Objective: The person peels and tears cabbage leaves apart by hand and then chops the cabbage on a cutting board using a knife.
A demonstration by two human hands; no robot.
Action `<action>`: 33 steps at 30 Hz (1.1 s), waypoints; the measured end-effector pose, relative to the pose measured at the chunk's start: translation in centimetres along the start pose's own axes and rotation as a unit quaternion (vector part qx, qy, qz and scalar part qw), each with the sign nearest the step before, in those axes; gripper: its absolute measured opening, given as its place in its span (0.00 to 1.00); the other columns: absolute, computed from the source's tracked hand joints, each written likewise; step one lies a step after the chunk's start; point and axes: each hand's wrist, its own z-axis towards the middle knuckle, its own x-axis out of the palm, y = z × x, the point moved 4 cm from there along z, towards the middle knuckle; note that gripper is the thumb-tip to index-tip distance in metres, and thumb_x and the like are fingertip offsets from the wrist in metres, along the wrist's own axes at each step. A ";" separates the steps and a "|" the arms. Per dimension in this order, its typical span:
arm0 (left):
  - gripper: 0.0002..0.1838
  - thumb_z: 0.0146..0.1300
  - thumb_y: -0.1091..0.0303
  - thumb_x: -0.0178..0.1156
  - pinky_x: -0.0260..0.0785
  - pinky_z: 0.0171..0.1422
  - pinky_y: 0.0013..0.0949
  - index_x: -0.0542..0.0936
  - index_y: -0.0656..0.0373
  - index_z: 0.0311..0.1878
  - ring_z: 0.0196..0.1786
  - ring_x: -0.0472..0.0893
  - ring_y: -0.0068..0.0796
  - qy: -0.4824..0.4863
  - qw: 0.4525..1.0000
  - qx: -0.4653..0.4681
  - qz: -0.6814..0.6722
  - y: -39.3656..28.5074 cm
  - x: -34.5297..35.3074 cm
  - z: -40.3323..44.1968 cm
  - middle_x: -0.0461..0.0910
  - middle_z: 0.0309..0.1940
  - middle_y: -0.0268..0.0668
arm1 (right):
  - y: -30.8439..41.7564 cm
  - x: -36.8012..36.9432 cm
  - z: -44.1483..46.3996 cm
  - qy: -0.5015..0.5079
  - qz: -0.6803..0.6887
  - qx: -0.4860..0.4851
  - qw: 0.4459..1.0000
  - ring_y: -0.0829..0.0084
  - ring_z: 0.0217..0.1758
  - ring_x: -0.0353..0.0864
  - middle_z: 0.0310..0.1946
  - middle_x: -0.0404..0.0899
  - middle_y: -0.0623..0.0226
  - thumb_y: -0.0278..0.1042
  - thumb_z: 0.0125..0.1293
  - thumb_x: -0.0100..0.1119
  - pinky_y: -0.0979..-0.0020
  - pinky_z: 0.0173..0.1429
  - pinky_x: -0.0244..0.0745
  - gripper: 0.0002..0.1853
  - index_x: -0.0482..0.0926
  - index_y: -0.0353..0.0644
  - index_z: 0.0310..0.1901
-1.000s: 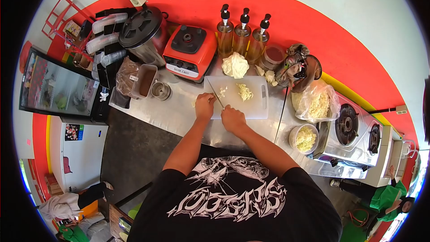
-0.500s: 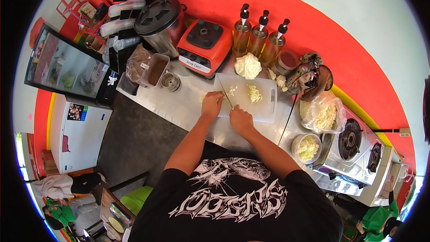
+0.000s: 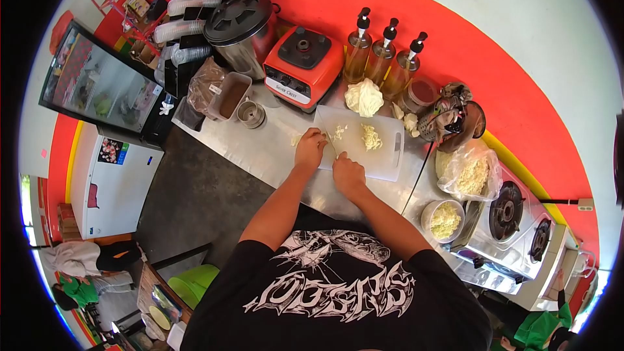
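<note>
My right hand (image 3: 349, 173) grips a knife (image 3: 333, 143) by its handle, with the blade pointing away from me over the left part of a white cutting board (image 3: 385, 170). Closed beside the blade, my left hand (image 3: 311, 148) holds a pale piece of cabbage (image 3: 296, 140), mostly hidden by the fingers. Chopped cabbage (image 3: 371, 137) lies in a pile mid-board, and a smaller scatter of bits (image 3: 339, 132) is near the knife. A pale cabbage head (image 3: 364, 98) sits at the board's far edge.
Behind the board stand a red blender base (image 3: 303, 68) and several pump bottles (image 3: 358, 49). To the right are a bowl of shredded cabbage (image 3: 444, 221), a plastic bag of shreds (image 3: 471, 172) and a gas stove (image 3: 506, 211). Left is a metal cup (image 3: 251, 116).
The knife blade has dropped lower beside my left fingers. Both hands stay close together over the board, and the whole view has shifted slightly.
</note>
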 end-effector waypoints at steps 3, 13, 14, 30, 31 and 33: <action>0.04 0.59 0.72 0.68 0.76 0.53 0.41 0.87 0.60 0.37 0.47 0.83 0.41 -0.021 0.999 -0.005 0.041 -0.4 -0.1 -0.1 0.82 0.46 0.37 | 0.0 -0.6 0.7 0.003 -0.055 -0.033 0.998 0.46 0.47 0.87 0.44 0.85 0.44 0.41 0.78 0.45 0.51 0.53 0.81 0.19 0.77 0.31 0.49; 0.04 0.58 0.71 0.68 0.74 0.56 0.41 0.88 0.57 0.35 0.50 0.80 0.42 -0.024 0.997 -0.002 0.067 -1.0 -0.1 0.2 0.85 0.40 0.34 | -0.1 0.5 0.4 0.018 -0.054 -0.032 0.998 0.49 0.50 0.87 0.48 0.83 0.46 0.41 0.76 0.45 0.50 0.53 0.80 0.19 0.80 0.31 0.47; 0.03 0.58 0.71 0.68 0.74 0.57 0.41 0.88 0.57 0.35 0.50 0.80 0.42 -0.019 0.997 -0.017 0.077 -1.1 -0.2 0.3 0.85 0.40 0.34 | -0.4 0.7 0.5 0.020 -0.054 -0.031 0.998 0.49 0.50 0.87 0.48 0.83 0.46 0.41 0.76 0.45 0.50 0.53 0.80 0.19 0.80 0.31 0.47; 0.03 0.60 0.72 0.66 0.77 0.49 0.43 0.87 0.59 0.35 0.42 0.84 0.45 -0.025 0.999 -0.034 0.020 -0.5 0.3 -0.5 0.83 0.39 0.38 | -0.4 -0.4 -0.7 0.023 -0.006 -0.012 1.000 0.44 0.49 0.86 0.44 0.85 0.41 0.45 0.77 0.45 0.49 0.56 0.79 0.21 0.76 0.31 0.49; 0.03 0.60 0.72 0.66 0.77 0.49 0.43 0.87 0.59 0.35 0.42 0.84 0.45 -0.024 0.999 -0.033 0.021 -0.5 0.2 -0.6 0.83 0.39 0.38 | -0.5 -0.4 -0.7 0.021 -0.009 -0.010 1.000 0.44 0.48 0.87 0.43 0.85 0.42 0.45 0.77 0.45 0.48 0.55 0.79 0.20 0.75 0.32 0.49; 0.03 0.59 0.72 0.67 0.76 0.51 0.43 0.87 0.58 0.35 0.45 0.82 0.43 -0.029 0.999 -0.006 0.043 -0.8 0.1 -0.8 0.83 0.39 0.36 | -0.6 -0.9 -0.9 0.012 -0.013 -0.021 1.000 0.46 0.46 0.87 0.42 0.85 0.44 0.43 0.77 0.45 0.50 0.54 0.81 0.19 0.76 0.32 0.48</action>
